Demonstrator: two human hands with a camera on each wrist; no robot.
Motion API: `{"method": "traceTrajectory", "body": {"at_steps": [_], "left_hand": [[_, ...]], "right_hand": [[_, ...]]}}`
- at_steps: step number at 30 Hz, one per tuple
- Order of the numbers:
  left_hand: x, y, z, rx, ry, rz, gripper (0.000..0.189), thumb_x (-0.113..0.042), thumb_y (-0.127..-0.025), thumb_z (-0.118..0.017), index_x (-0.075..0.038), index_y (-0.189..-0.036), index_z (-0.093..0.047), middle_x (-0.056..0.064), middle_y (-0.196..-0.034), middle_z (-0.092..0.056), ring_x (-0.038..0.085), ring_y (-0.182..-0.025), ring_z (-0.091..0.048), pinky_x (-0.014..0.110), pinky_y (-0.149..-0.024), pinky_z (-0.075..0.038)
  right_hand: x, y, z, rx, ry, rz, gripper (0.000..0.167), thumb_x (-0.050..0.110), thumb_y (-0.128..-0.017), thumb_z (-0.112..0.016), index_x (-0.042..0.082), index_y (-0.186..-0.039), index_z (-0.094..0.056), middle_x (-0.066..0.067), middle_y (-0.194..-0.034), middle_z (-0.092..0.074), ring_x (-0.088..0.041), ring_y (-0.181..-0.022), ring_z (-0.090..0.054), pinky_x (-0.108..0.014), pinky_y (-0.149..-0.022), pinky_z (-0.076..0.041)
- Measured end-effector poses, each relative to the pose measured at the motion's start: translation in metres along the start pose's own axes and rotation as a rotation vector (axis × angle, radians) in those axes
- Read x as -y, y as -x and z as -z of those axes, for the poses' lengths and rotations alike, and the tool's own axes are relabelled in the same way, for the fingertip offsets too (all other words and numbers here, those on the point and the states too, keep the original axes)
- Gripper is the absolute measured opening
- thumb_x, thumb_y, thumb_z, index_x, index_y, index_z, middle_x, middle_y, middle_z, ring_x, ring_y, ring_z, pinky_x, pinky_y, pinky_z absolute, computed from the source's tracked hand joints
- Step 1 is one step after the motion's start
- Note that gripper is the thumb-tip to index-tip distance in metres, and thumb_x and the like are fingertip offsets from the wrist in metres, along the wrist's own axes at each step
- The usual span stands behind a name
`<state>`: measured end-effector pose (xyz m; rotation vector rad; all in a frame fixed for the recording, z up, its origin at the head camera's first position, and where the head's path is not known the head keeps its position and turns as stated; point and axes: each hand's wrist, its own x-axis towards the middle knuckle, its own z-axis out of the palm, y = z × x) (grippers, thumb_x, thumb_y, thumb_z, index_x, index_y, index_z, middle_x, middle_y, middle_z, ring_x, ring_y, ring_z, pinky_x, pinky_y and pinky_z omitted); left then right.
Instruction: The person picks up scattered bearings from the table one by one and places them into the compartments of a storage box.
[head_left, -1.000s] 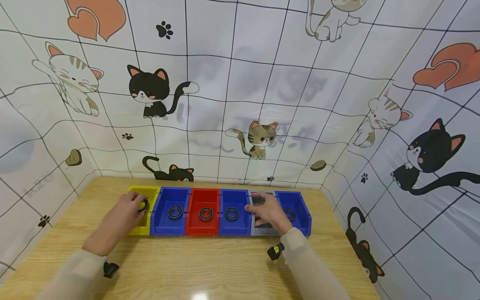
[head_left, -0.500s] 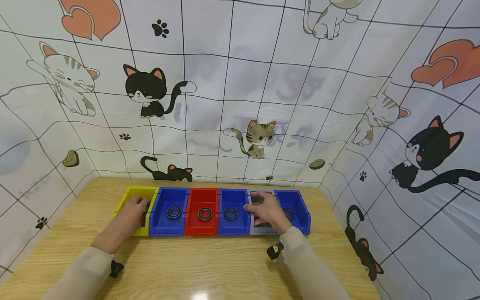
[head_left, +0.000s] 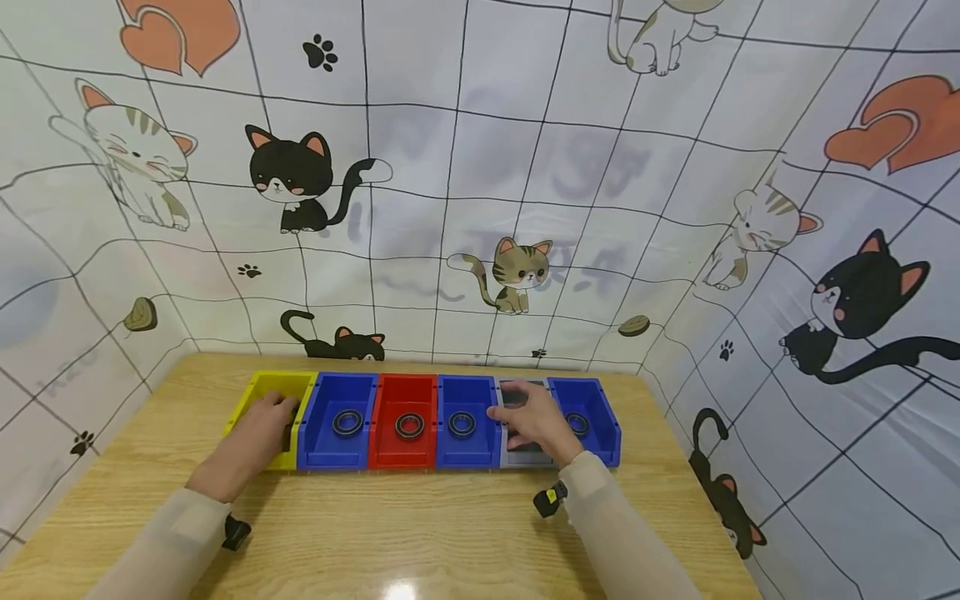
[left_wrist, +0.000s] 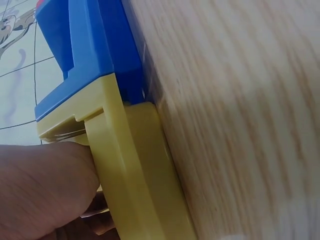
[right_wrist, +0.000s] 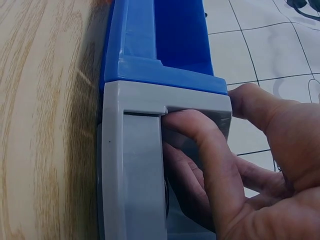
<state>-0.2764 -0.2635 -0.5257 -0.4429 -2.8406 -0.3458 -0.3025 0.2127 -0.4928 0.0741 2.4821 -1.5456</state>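
In the head view my left hand (head_left: 258, 429) reaches down into the yellow bin (head_left: 246, 390) at the left end of a row. Beside its curled fingers shows a sliver of a dark ball bearing (head_left: 291, 417); the rest is hidden. In the left wrist view the bin's front wall (left_wrist: 127, 170) covers most of the fingertips. My right hand (head_left: 542, 421) is over the grey bin (head_left: 525, 459), fingers spread and loosely bent. In the right wrist view one digit rests by the grey rim (right_wrist: 145, 97) and others dip inside; I see nothing gripped there.
Between the hands stand a blue bin (head_left: 337, 458), a red bin (head_left: 405, 458) and another blue bin (head_left: 468, 458), each with a bearing lying flat. A blue bin (head_left: 600, 400) with a bearing (head_left: 577, 424) ends the row. Behind the wooden table (head_left: 397, 525) hangs a cat-print curtain (head_left: 420, 167).
One second ago the left hand held the bearing plainly in sight above the yellow bin; it has since sunk deeper inside with it. The right hand has stayed nearly still.
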Motion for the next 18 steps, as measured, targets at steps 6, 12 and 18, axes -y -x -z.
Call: {"method": "traceTrajectory", "body": {"at_steps": [6, 12, 18], "left_hand": [[-0.002, 0.003, 0.002, -0.027, 0.004, -0.015, 0.029, 0.011, -0.097, -0.081, 0.014, -0.124, -0.073, 0.034, -0.115, -0.071, 0.05, -0.099, -0.073, 0.067, -0.092, -0.068], [-0.008, 0.011, 0.007, -0.06, 0.025, -0.035, 0.022, 0.004, -0.1, -0.084, 0.008, -0.121, -0.077, 0.03, -0.116, -0.076, 0.044, -0.103, -0.075, 0.062, -0.092, -0.069], [-0.018, 0.021, 0.015, -0.05, 0.02, -0.008, 0.028, 0.001, -0.102, -0.082, 0.004, -0.129, -0.079, 0.027, -0.126, -0.077, 0.043, -0.112, -0.077, 0.061, -0.093, -0.071]], "right_hand": [[0.0, -0.001, 0.001, 0.0, -0.001, 0.004, 0.071, 0.026, -0.103, -0.093, 0.02, -0.167, -0.063, -0.021, -0.142, -0.082, -0.027, -0.106, -0.083, -0.043, -0.067, -0.074], [-0.003, 0.0, 0.003, 0.01, 0.005, 0.014, 0.07, 0.03, -0.105, -0.091, 0.02, -0.169, -0.062, -0.022, -0.143, -0.081, -0.027, -0.106, -0.084, -0.041, -0.067, -0.073], [-0.006, 0.01, 0.005, 0.022, 0.065, 0.069, 0.07, 0.031, -0.109, -0.086, 0.017, -0.171, -0.058, -0.025, -0.146, -0.079, -0.027, -0.1, -0.086, -0.041, -0.071, -0.074]]}}
